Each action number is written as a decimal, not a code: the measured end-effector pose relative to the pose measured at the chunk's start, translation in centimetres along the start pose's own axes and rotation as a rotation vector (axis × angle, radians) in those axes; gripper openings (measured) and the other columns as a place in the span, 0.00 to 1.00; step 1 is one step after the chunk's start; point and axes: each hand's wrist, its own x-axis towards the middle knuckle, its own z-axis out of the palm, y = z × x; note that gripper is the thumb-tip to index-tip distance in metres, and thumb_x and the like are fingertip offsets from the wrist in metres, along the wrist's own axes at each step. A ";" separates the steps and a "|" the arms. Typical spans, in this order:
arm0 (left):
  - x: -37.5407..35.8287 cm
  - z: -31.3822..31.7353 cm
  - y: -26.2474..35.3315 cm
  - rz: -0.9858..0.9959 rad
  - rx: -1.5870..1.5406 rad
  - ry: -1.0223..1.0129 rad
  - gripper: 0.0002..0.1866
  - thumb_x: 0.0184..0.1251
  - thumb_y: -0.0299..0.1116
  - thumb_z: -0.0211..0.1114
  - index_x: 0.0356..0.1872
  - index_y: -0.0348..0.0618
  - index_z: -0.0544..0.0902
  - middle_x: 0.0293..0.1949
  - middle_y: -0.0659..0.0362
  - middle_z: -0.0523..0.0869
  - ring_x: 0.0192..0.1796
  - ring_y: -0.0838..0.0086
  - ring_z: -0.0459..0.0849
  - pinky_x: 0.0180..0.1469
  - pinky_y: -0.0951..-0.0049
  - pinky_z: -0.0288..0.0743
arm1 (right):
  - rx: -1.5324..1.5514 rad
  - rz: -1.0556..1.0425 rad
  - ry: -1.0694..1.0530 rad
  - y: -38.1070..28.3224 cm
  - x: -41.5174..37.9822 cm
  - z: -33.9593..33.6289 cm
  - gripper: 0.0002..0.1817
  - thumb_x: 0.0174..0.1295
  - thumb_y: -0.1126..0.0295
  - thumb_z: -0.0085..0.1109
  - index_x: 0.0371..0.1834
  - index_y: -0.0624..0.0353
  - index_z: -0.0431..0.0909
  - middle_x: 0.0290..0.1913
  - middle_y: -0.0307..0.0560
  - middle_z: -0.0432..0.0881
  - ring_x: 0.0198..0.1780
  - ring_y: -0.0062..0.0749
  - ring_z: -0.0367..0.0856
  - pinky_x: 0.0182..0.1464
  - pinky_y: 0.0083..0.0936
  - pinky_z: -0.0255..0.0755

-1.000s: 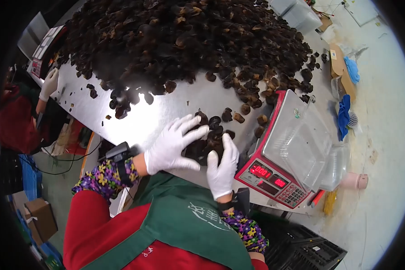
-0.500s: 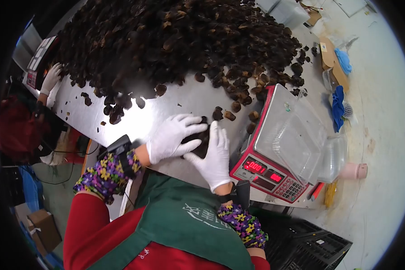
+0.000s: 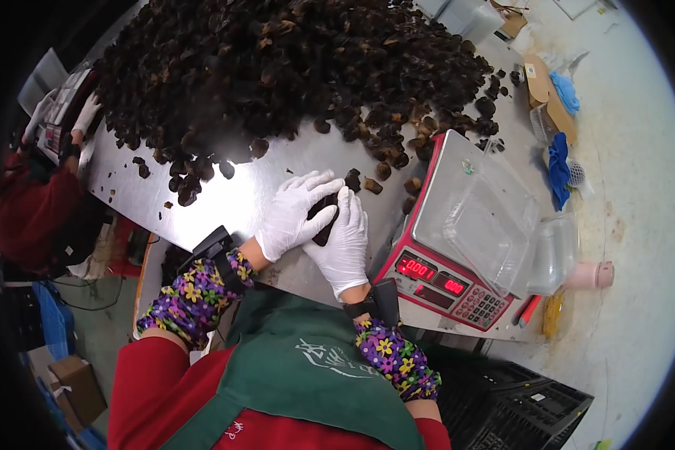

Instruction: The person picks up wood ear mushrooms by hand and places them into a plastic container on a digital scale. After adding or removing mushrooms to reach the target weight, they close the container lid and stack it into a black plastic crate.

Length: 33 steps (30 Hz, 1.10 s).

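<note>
In white gloves, my left hand [image 3: 294, 215] and my right hand [image 3: 342, 246] are cupped together over the steel table [image 3: 247, 206]. Between them, dark brown mushrooms [image 3: 323, 227] show in the small gap; most of what they enclose is hidden by the palms. The thumbs cross in front of the gap. A few loose mushroom pieces [image 3: 373, 186] lie just beyond my right fingertips. Behind both hands spreads a large heap of dark mushrooms [image 3: 277, 71]. To the right stands a red digital scale [image 3: 444, 289] with a clear plastic box [image 3: 487, 232] on its plate.
Nested clear boxes [image 3: 553, 255] stand right of the scale, near a pink cup-like item [image 3: 594, 274] and a red-handled tool [image 3: 529, 310]. Blue cloth [image 3: 559, 171] and a cardboard box [image 3: 551, 101] lie farther back. A co-worker [image 3: 41, 202] works at another scale on the left.
My hands have drawn closer together around the mushrooms, narrowing the gap between them. The co-worker's hand has moved from the heap's edge to the other scale, where both hands now show.
</note>
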 end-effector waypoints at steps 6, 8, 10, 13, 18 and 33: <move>-3.5 1.2 3.3 -0.296 -0.525 0.115 0.15 0.69 0.30 0.65 0.54 0.35 0.85 0.48 0.50 0.89 0.49 0.62 0.88 0.56 0.67 0.80 | -0.029 -0.093 0.076 -0.4 -3.2 0.1 0.58 0.46 0.62 0.78 0.79 0.68 0.53 0.73 0.66 0.65 0.72 0.60 0.66 0.74 0.48 0.61; -3.5 2.5 3.8 -0.454 -0.710 0.172 0.14 0.71 0.31 0.65 0.53 0.35 0.85 0.47 0.54 0.89 0.48 0.68 0.88 0.54 0.70 0.80 | 0.069 -0.097 -0.001 -0.6 -2.9 -0.3 0.55 0.46 0.70 0.77 0.79 0.66 0.53 0.71 0.63 0.68 0.67 0.61 0.70 0.70 0.48 0.65; -3.0 2.9 3.7 -0.602 -0.892 0.239 0.13 0.74 0.31 0.64 0.52 0.35 0.86 0.45 0.58 0.90 0.46 0.74 0.87 0.52 0.73 0.80 | 0.131 -0.087 0.035 -0.8 -2.2 -0.6 0.58 0.45 0.73 0.79 0.80 0.63 0.52 0.68 0.64 0.69 0.61 0.61 0.72 0.65 0.48 0.69; -1.1 2.3 4.1 -0.788 -1.247 0.226 0.11 0.76 0.33 0.64 0.49 0.39 0.87 0.41 0.64 0.88 0.42 0.83 0.84 0.46 0.80 0.78 | 0.185 -0.100 0.070 -0.6 -1.3 -1.5 0.58 0.43 0.73 0.79 0.80 0.62 0.53 0.67 0.64 0.70 0.62 0.62 0.72 0.65 0.48 0.70; 5.5 -1.6 12.0 -0.565 -1.238 0.190 0.11 0.76 0.33 0.64 0.49 0.36 0.87 0.40 0.63 0.87 0.42 0.83 0.83 0.45 0.80 0.77 | 0.182 -0.219 0.377 -2.6 1.7 -10.3 0.52 0.43 0.77 0.78 0.75 0.61 0.62 0.62 0.63 0.75 0.64 0.62 0.73 0.66 0.49 0.68; 12.6 5.0 20.9 -0.135 -1.001 -0.066 0.15 0.76 0.27 0.60 0.59 0.37 0.82 0.51 0.61 0.87 0.52 0.81 0.82 0.57 0.79 0.76 | 0.003 0.011 0.232 7.2 -2.5 -27.0 0.55 0.51 0.65 0.78 0.82 0.58 0.55 0.68 0.61 0.72 0.69 0.55 0.70 0.74 0.43 0.63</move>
